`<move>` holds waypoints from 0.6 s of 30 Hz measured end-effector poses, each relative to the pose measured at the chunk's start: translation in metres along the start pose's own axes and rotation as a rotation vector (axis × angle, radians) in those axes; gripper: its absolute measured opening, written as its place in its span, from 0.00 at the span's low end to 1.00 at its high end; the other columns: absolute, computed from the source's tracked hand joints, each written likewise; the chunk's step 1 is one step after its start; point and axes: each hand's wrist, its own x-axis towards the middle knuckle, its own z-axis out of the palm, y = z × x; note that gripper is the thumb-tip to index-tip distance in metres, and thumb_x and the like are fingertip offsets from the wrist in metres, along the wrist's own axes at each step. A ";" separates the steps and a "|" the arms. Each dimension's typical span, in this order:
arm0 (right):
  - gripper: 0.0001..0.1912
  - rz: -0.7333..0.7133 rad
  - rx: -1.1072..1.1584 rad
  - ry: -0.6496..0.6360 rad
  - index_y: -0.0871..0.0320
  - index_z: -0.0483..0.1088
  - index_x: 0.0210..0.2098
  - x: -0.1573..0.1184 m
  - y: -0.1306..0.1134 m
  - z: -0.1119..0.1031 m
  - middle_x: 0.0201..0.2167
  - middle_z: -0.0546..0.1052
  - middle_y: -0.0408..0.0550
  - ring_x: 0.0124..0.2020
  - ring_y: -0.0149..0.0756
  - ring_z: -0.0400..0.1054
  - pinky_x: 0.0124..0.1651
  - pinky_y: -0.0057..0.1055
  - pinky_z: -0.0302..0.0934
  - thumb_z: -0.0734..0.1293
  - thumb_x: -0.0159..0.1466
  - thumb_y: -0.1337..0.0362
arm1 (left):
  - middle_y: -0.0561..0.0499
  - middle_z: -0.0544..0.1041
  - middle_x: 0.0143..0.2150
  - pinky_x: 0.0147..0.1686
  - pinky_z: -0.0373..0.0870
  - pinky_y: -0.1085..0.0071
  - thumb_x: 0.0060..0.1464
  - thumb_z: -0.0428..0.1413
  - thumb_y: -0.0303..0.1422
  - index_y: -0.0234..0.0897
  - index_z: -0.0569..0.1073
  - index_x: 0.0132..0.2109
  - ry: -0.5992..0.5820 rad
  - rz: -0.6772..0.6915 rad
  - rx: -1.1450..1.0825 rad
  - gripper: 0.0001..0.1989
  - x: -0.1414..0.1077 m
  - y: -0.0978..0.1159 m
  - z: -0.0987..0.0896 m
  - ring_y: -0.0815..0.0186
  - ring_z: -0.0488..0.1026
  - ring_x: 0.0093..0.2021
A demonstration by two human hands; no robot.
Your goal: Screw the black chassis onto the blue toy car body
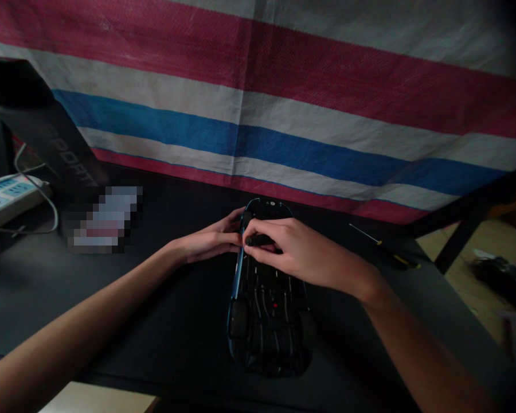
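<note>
A blue toy car [275, 321] lies upside down on the black table, its dark underside and wheels facing up. My left hand [212, 240] grips the car's left side near the far end, with the fingertips partly hidden behind the body. Over the far half of the underside, my right hand [286, 245] is closed around a dark handle, which looks like a short screwdriver [260, 240]. Its tip is hidden by the fingers, so I cannot tell whether it touches a screw.
A screwdriver [384, 248] with a black and yellow handle lies at the right. At the left are a blurred-out flat object [109, 221], a dark bottle marked SPORT [55, 126] and a white power strip [12, 198] with a cable. A striped sheet [258, 109] hangs behind the table [167, 321].
</note>
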 end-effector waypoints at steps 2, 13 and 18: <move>0.08 -0.047 0.056 0.077 0.56 0.73 0.45 -0.001 -0.004 -0.006 0.42 0.79 0.44 0.41 0.34 0.73 0.46 0.29 0.62 0.64 0.74 0.60 | 0.47 0.71 0.62 0.55 0.68 0.63 0.56 0.63 0.25 0.48 0.60 0.70 0.012 -0.003 -0.003 0.39 0.000 0.001 0.001 0.61 0.74 0.56; 0.08 -0.028 0.079 0.104 0.56 0.68 0.46 -0.008 -0.011 -0.013 0.38 0.78 0.44 0.38 0.33 0.72 0.43 0.28 0.62 0.59 0.76 0.61 | 0.46 0.70 0.63 0.52 0.69 0.66 0.56 0.63 0.24 0.48 0.59 0.71 -0.001 -0.018 0.004 0.40 0.001 0.002 0.000 0.65 0.74 0.50; 0.03 0.079 -0.130 0.007 0.55 0.75 0.42 -0.004 -0.007 0.000 0.38 0.80 0.44 0.40 0.35 0.76 0.42 0.29 0.62 0.68 0.70 0.66 | 0.44 0.68 0.66 0.56 0.68 0.62 0.54 0.63 0.25 0.48 0.58 0.71 -0.001 -0.023 0.006 0.42 0.001 0.002 0.000 0.60 0.73 0.57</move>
